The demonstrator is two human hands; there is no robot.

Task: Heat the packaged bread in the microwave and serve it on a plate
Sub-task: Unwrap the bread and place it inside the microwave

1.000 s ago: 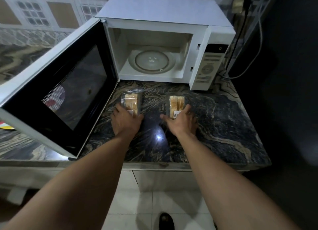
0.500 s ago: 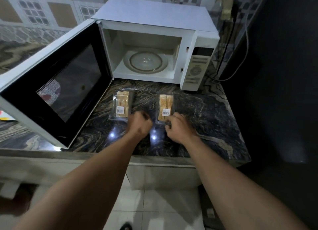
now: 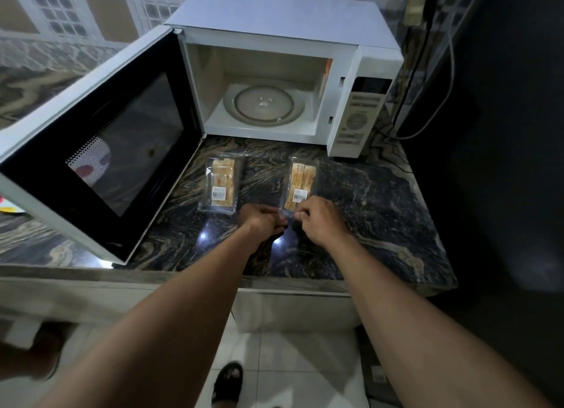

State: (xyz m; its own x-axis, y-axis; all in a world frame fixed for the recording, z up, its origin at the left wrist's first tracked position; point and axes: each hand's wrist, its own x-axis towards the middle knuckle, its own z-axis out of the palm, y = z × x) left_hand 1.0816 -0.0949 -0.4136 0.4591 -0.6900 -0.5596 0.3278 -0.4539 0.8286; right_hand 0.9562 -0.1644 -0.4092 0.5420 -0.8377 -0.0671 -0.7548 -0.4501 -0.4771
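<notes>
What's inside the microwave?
Inside the open white microwave, only a round glass turntable plate shows. Its ceiling is hidden behind the front frame. The clear-wrapped bread packet is outside, pinched by the left hand and right hand.

Nothing you can actually read here. The left bread pack [image 3: 220, 183] has a white barcode sticker [image 3: 218, 193], and the right bread pack [image 3: 300, 181] has its own barcode label [image 3: 299, 195]. You get bars plus a few print lines, all too small to read. Markings on the microwave control panel [image 3: 357, 117] are blurred, and its display [image 3: 370, 85] is dark.
</notes>
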